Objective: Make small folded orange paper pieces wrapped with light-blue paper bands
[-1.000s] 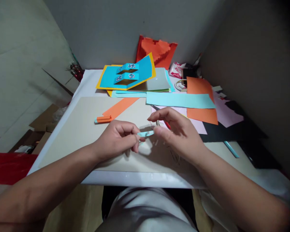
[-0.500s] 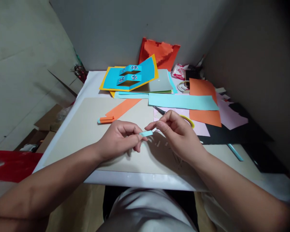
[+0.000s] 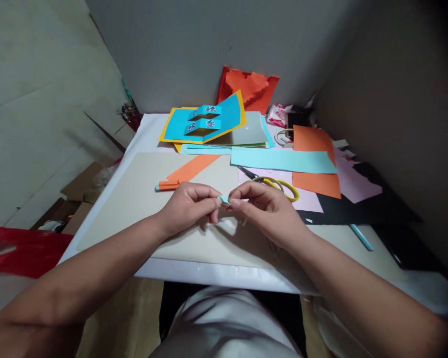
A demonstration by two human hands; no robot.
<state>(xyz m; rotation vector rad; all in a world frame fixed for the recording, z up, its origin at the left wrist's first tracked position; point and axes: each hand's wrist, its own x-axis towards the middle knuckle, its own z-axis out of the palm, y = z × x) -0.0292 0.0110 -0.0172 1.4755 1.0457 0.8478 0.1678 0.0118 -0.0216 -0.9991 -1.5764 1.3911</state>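
Beyond the left edge of the table (image 3: 224, 274) lay a red plastic bag (image 3: 22, 250). On a beige card sheet (image 3: 127, 214), a folded orange paper strip (image 3: 167, 185) sat already pleated, and a finished-looking blue-and-yellow pop-up card (image 3: 179, 127) lay toward the far edge. The left hand (image 3: 186, 209) and right hand (image 3: 269, 214) were closed, pinching a small blue paper strip (image 3: 223, 199) in midair above the sheet, nearer the table's near edge; how far it was folded was too small to tell. Yellow-handled scissors (image 3: 280, 188) lay further right.

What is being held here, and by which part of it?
A small light-blue paper strip, pinched at its ends by the fingertips of the left hand and right hand.
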